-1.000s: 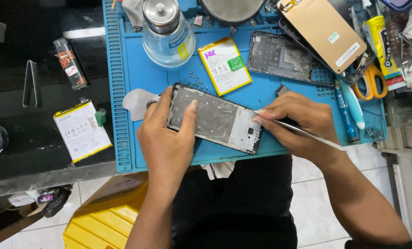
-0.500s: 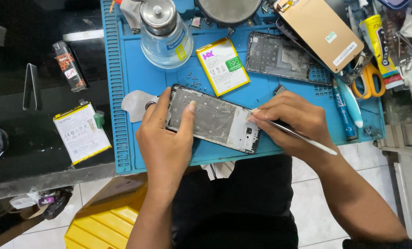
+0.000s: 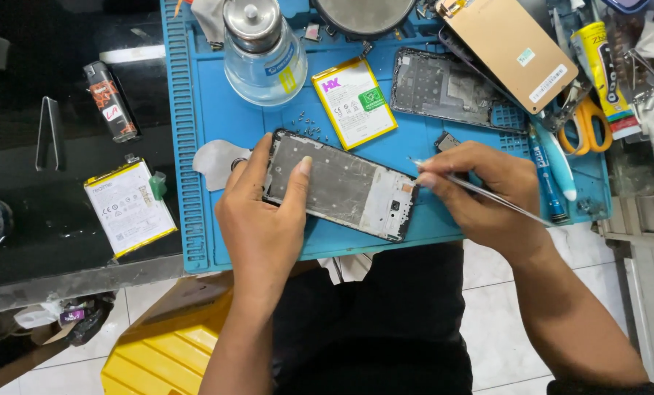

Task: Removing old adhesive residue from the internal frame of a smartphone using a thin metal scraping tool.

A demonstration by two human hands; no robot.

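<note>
left hand (image 3: 265, 219) grips a stripped phone frame (image 3: 341, 185), battery (image 3: 354, 102) already out, right hand (image 3: 480, 194) pinching tweezers (image 3: 488, 194) at its still-unfinished top edge

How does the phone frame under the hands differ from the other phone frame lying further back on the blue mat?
The grey phone frame near the mat's front edge is pinned by the left hand, the right hand working its end with thin metal tweezers; the darker phone frame at the back lies untouched, partly under a tan panel. Both lie opened on the blue mat.
</note>
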